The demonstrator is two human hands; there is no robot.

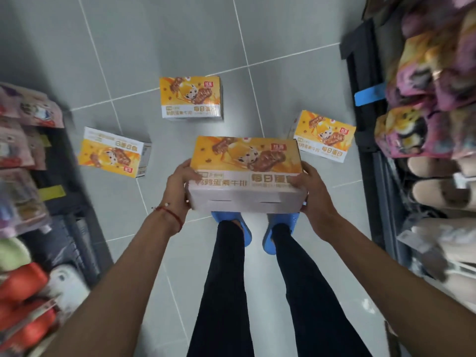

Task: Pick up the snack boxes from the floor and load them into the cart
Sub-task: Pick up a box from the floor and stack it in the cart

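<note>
Item 1, held snack box (246,171): orange-and-yellow printed top, pale front panel. Raised off the floor, level, directly above the feet. Gripped at both short ends.

Left hand (177,186): clamped on the left end of the held snack box, thumb on the top face, fingers hidden beneath. Red string bracelet (170,213) at the wrist.

Right hand (313,194): clamped on the right end of the same box, thumb over the front top edge, fingers hidden beneath.

Item 2, far snack box (190,100): flat on the floor (154,47), straight ahead of the held one and well apart from it, printed face up.

Item 3, left snack box (113,153): flat on the floor, ahead and to the left, print turned upside down to the camera, just beside the foot of the left shelf (64,202).

Item 4, right snack box (324,136): on the floor, ahead and to the right, slightly angled, close to the foot of the right shelf (360,73).

Floor: grey tiles, pale grout lines.

Footwear: blue slippers (242,228), below black trouser legs, toes hidden under the held box.

Left shelf: dark racking, stocked with blurred packets and soft goods in red, green and white.

Right shelf: dark racking, stocked with plush slippers in pink, orange and beige; blue tag (369,95) on the edge.
</note>
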